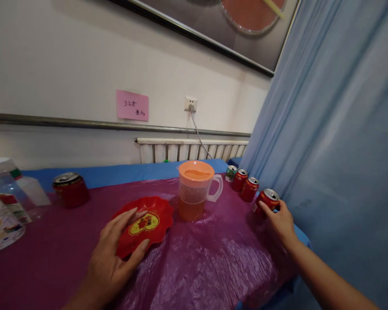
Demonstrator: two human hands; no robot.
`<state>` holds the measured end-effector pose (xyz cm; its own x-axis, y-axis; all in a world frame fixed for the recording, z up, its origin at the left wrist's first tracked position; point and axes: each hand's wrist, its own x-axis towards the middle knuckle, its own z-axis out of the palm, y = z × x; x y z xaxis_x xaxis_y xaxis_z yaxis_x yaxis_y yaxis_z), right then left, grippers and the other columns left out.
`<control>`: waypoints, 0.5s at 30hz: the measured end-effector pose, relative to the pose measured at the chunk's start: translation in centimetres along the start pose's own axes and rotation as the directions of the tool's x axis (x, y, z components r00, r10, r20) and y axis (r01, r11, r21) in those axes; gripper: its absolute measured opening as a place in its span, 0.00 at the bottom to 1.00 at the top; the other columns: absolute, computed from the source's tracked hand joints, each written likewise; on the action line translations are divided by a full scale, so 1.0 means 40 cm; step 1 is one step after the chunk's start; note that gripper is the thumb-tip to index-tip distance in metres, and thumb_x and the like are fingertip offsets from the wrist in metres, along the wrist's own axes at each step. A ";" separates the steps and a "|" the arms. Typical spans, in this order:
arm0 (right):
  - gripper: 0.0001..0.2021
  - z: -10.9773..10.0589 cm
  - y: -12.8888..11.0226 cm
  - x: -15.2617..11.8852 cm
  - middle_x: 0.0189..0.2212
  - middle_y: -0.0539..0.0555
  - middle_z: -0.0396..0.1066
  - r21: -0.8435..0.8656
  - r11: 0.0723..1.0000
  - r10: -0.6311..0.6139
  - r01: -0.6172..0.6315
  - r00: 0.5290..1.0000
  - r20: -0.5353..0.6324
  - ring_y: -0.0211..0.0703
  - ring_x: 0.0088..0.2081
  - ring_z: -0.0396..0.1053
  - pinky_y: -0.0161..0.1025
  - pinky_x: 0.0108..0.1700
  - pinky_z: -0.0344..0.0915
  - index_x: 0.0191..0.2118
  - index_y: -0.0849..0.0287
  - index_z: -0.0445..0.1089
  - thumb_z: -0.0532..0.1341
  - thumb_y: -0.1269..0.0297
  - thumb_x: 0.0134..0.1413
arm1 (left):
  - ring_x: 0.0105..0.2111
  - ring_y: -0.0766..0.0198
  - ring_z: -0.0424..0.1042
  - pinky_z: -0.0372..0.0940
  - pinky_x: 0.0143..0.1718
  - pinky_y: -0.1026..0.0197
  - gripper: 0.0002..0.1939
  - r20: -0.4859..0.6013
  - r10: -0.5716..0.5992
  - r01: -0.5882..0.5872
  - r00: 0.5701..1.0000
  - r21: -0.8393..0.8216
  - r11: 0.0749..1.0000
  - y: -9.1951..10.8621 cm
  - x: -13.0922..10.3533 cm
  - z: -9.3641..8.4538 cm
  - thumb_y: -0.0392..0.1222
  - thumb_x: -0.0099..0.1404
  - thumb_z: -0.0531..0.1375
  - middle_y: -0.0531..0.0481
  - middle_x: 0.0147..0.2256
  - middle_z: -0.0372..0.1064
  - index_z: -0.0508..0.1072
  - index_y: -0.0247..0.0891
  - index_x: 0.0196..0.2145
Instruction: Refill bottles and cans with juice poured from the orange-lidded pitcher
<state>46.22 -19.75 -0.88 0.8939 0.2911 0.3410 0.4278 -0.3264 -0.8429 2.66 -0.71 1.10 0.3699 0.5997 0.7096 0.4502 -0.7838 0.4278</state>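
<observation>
My right hand point(280, 217) grips a red drink can point(265, 202) at the right side of the table, thumb on the near side and fingers behind it. The can stands upright at the near end of a row with two more red cans point(250, 188) and a green can point(231, 173). With fingers spread, my left hand point(116, 252) hovers over or touches the near left edge of a red scalloped plate point(160, 219); contact is unclear. Between the hands stands a clear pitcher point(194, 193) with an orange lid, partly filled with orange liquid.
A red can with a black top point(71, 189) and clear plastic bottles point(14, 193) stand at the left. Purple plastic sheeting point(200, 262) covers the table. A blue curtain point(336, 142) hangs close at the right. A cord runs from the wall socket point(190, 104) behind the table.
</observation>
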 end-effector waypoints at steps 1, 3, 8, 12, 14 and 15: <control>0.34 0.004 0.014 0.027 0.38 0.62 0.78 -0.023 1.000 0.014 -0.014 1.000 -0.016 0.59 0.39 0.74 0.50 0.43 0.68 0.43 0.61 0.72 0.68 0.36 0.37 | 0.55 0.43 0.71 0.68 0.56 0.37 0.30 0.000 -0.005 0.005 1.000 0.007 1.000 0.000 0.002 0.000 0.56 0.66 0.59 0.41 0.55 0.70 0.63 0.47 0.63; 0.35 0.018 0.038 0.069 0.39 0.65 0.78 -0.052 0.998 0.034 -0.035 0.999 -0.022 0.61 0.40 0.74 0.51 0.43 0.68 0.44 0.62 0.72 0.68 0.36 0.36 | 0.54 0.43 0.73 0.70 0.54 0.38 0.29 -0.010 -0.020 0.020 1.000 0.018 1.000 0.002 0.008 -0.003 0.57 0.66 0.58 0.41 0.54 0.71 0.64 0.46 0.62; 0.35 0.061 0.076 0.112 0.39 0.68 0.79 -0.121 0.991 0.056 -0.055 0.998 0.002 0.65 0.41 0.76 0.52 0.43 0.68 0.44 0.63 0.73 0.68 0.36 0.37 | 0.53 0.45 0.75 0.70 0.55 0.40 0.25 -0.050 -0.086 0.087 0.995 0.029 0.996 0.007 0.023 -0.011 0.57 0.67 0.58 0.43 0.53 0.73 0.69 0.46 0.57; 0.35 0.080 0.095 0.115 0.38 0.67 0.79 -0.151 0.986 0.067 -0.066 0.998 0.006 0.65 0.40 0.76 0.52 0.41 0.69 0.44 0.62 0.73 0.68 0.36 0.38 | 0.51 0.47 0.76 0.71 0.54 0.41 0.23 -0.050 -0.117 0.118 0.992 0.025 0.993 -0.005 0.025 -0.008 0.56 0.66 0.59 0.42 0.52 0.74 0.71 0.45 0.55; 0.34 0.084 0.102 0.112 0.36 0.67 0.79 -0.154 0.986 0.069 -0.068 0.998 0.001 0.65 0.39 0.77 0.52 0.41 0.69 0.43 0.62 0.74 0.68 0.36 0.38 | 0.51 0.47 0.76 0.71 0.54 0.41 0.23 -0.042 -0.129 0.130 0.991 0.017 0.991 -0.012 0.023 -0.004 0.56 0.66 0.59 0.41 0.52 0.74 0.71 0.44 0.54; 0.34 0.086 0.105 0.111 0.36 0.67 0.79 -0.154 0.986 0.068 -0.068 0.998 -0.002 0.65 0.39 0.77 0.52 0.40 0.70 0.43 0.63 0.74 0.68 0.36 0.37 | 0.51 0.47 0.76 0.71 0.54 0.40 0.23 -0.037 -0.134 0.134 0.990 0.013 0.991 -0.014 0.022 -0.002 0.56 0.66 0.59 0.41 0.51 0.74 0.71 0.43 0.54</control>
<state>51.52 -16.74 -4.32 0.9213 0.2662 0.2835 0.3818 -0.4800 -0.7899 2.67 0.26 1.53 0.2756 0.6928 0.6663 0.5064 -0.6939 0.5120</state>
